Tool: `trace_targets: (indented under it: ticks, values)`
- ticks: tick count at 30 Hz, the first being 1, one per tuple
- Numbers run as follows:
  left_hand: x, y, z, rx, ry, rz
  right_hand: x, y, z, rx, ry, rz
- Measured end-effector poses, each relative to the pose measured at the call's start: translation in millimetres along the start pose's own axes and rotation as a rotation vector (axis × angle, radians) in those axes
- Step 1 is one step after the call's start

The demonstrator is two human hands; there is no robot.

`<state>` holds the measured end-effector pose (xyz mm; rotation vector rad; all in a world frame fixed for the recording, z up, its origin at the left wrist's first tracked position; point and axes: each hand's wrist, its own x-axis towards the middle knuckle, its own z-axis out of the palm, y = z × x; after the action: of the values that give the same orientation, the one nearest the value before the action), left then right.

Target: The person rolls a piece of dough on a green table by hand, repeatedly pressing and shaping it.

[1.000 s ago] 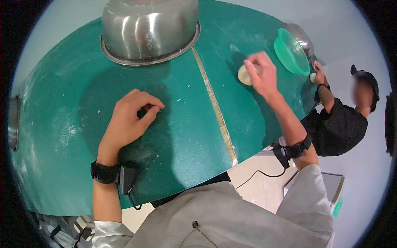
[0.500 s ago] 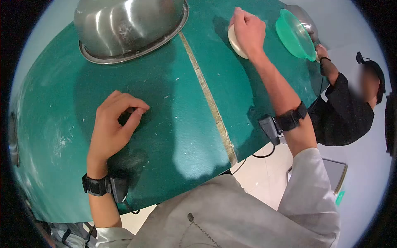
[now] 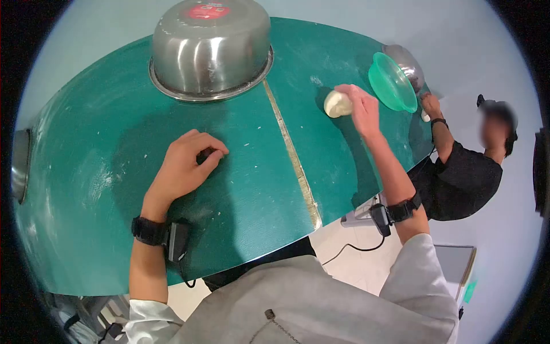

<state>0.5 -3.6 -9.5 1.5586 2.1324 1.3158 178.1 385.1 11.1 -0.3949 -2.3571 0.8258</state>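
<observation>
On the right part of the green table lies a pale, rounded lump of dough [image 3: 337, 105]. My right hand [image 3: 363, 109] grips its right side, fingers bent over the edge and the back of the hand turned up. The dough's left part shows, its surface creased; the rest is under my fingers. My left hand [image 3: 189, 163] hovers low over the table left of the seam, loosely curled with thumb and forefinger tips drawn together, and nothing shows in it. Ahead of it stands a large upside-down steel bowl [image 3: 212, 63].
The green table [image 3: 252, 172] has a pale seam strip [image 3: 291, 153] and white floury smears. At the far right are a green plastic bowl [image 3: 391, 83] and a steel bowl [image 3: 408, 66]. A person in black [image 3: 458, 180] reaches to the table there. Another steel vessel [image 3: 21, 166] stands at the left edge.
My right hand has gone from a fist pressed on the dough to gripping its side, and the dough looks creased and less flat. The view has shifted; my left hand stays curled.
</observation>
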Motion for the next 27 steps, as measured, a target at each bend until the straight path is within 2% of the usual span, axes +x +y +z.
trace_targets:
  ticks: [2, 3, 5, 8, 10, 12, 13, 14, 16, 17, 19, 22, 26, 27]
  values:
    - [0, 0, 0, -0.003, -0.038, -0.061, -2, -18, -7, -0.553, -0.041, -0.087]
    - [0, -1, 0, -0.004, -0.04, -0.062, -4, -22, -2, -0.553, -0.042, -0.084]
    - [-1, -2, 1, 0.002, -0.03, -0.034, -6, -30, 19, -0.664, 0.058, -0.543]
    - [0, -2, 1, 0.001, -0.007, -0.027, -3, -32, 48, -0.541, 0.067, -0.56]
    - [1, -2, 1, -0.001, -0.01, -0.027, 7, -36, 59, -0.556, 0.063, -0.548]
    - [3, 0, 0, -0.012, -0.025, -0.024, 25, -38, 63, -0.709, -0.053, -0.225]
    - [4, 3, -2, -0.01, -0.047, -0.056, 37, -33, 64, -0.672, -0.102, -0.126]
    - [4, 6, -3, -0.008, -0.069, -0.086, 45, -26, 65, -0.671, -0.11, -0.111]
    - [4, 6, -1, -0.015, -0.067, -0.094, 57, -11, 69, -0.593, 0.003, -0.049]
    - [4, 6, -1, -0.016, -0.05, -0.095, 59, -3, 69, -0.595, -0.003, -0.038]
    - [6, 5, 0, -0.003, -0.05, -0.077, 61, 14, 67, -0.518, 0.186, -0.083]
    - [6, 8, 0, -0.006, -0.035, -0.065, 64, 35, 56, -0.487, 0.252, -0.077]
    - [5, 5, -1, -0.009, -0.028, -0.057, 47, 39, 39, -0.533, 0.233, -0.11]
    - [5, 6, -1, -0.005, -0.011, -0.043, 38, 42, 36, -0.449, 0.241, -0.103]
